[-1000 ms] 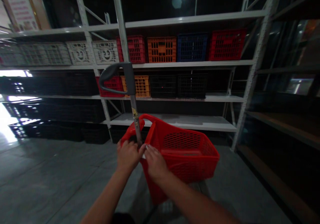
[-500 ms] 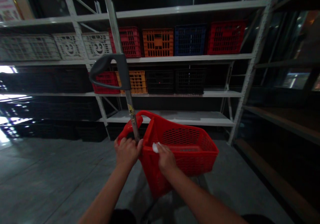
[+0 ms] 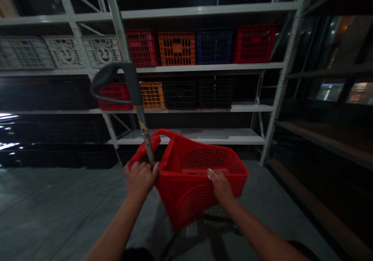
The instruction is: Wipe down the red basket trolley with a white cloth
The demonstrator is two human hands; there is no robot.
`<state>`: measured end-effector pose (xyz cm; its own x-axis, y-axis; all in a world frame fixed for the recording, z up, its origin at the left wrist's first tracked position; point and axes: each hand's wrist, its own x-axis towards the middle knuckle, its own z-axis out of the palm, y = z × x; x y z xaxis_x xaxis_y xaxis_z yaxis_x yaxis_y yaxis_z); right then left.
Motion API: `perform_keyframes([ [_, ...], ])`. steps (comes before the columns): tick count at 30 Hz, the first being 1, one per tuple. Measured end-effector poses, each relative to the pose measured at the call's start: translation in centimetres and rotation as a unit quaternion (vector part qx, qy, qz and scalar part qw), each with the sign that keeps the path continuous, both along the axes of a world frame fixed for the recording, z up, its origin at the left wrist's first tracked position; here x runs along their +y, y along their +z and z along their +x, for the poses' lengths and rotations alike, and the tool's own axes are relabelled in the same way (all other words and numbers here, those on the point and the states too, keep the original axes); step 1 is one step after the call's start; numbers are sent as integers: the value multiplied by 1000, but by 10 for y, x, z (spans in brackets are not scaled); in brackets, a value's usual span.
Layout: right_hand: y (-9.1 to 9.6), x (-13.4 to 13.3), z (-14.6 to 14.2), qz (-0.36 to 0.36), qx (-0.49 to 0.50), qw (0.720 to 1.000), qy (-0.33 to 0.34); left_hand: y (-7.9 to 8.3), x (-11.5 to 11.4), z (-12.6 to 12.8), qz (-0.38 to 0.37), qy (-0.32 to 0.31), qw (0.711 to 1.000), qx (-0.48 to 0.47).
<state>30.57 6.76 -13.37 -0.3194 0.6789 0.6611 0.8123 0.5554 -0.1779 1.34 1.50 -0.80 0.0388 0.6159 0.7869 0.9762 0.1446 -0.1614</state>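
A red plastic shopping basket (image 3: 186,179) with a perforated mesh wall sits on a wheeled trolley in front of me. My left hand (image 3: 140,179) is closed around the trolley's metal pole (image 3: 145,136), just by the basket's curved red handle (image 3: 145,148). The pole rises to a grey curved grip (image 3: 112,78). My right hand (image 3: 221,187) lies on the near rim of the basket, toward its right side, holding nothing. The basket's inside looks bare where visible. The trolley's lower frame and wheels are mostly hidden beneath it.
White steel shelving (image 3: 198,68) stands ahead, holding red, orange and blue crates (image 3: 214,46) above black and orange ones. White crates (image 3: 65,52) sit at upper left. Dark stacks line the left, wooden shelves (image 3: 317,144) run along the right, and grey floor (image 3: 58,199) lies underfoot.
My right hand has slid rightward along the basket's rim. The view has turned slightly, so the shelves sit further left. My left hand stays on the pole.
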Motion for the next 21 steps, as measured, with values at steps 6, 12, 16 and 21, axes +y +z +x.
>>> perform_keyframes([
  [6,19,-7,-54,-42,86,995,19,-3,0,8,10,-1,1000,2],
  [12,70,-25,-170,-40,116,986,111,0,-5,6,9,12,1000,19],
  [16,62,-25,-147,-10,48,987,156,1,-7,-2,0,17,1000,21],
  [21,17,-8,-23,-23,-29,996,76,1,-4,-11,-28,-9,1000,-2],
])
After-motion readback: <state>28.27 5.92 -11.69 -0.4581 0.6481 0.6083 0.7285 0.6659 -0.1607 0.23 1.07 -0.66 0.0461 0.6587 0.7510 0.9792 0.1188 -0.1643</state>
